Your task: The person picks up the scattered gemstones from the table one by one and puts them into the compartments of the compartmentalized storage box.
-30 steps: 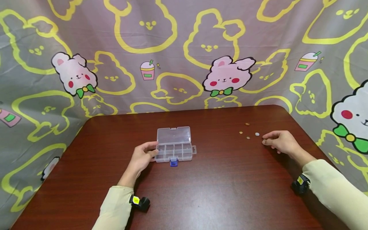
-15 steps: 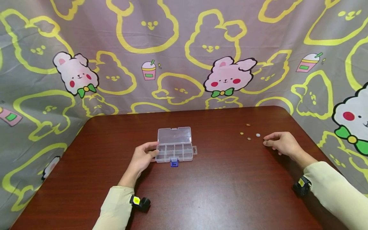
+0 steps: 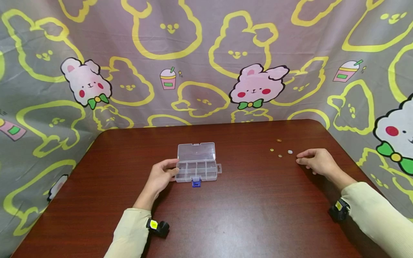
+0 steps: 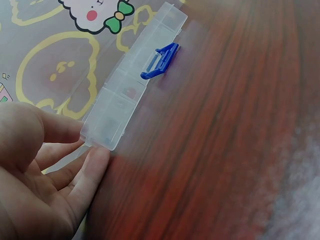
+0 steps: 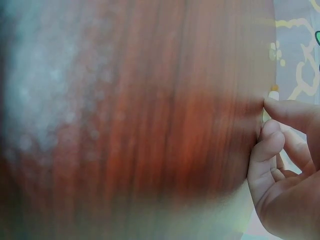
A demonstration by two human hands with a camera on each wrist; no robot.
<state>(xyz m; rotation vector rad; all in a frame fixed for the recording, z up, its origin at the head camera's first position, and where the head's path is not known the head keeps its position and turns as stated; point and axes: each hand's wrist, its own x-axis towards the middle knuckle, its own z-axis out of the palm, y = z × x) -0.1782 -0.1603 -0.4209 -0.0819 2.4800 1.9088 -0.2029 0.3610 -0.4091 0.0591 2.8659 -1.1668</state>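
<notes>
A clear plastic compartment box (image 3: 196, 170) stands on the table with its lid (image 3: 196, 152) raised at the back and a blue latch (image 3: 196, 182) at the front. My left hand (image 3: 160, 175) grips the box's left end, thumb in front and fingers behind; the left wrist view shows this grip close up. Over on the right, my right hand (image 3: 317, 161) has its thumb and index fingertips close together, just right of a small white pebble-like piece (image 3: 290, 152). I cannot tell whether those fingertips pinch something tiny. In the right wrist view the index fingertip (image 5: 270, 103) is above the thumb.
Near the white piece lie a brown oval piece (image 3: 279, 140), a yellowish piece (image 3: 271, 149) and a greyish-brown piece (image 3: 280, 156). The dark red wooden table (image 3: 245, 200) ends at a curtain (image 3: 200, 53) with cartoon rabbits behind and at the sides.
The head view has shifted slightly, moving the scene a little to the right. Both hands, the box and the small pieces keep their places relative to one another.
</notes>
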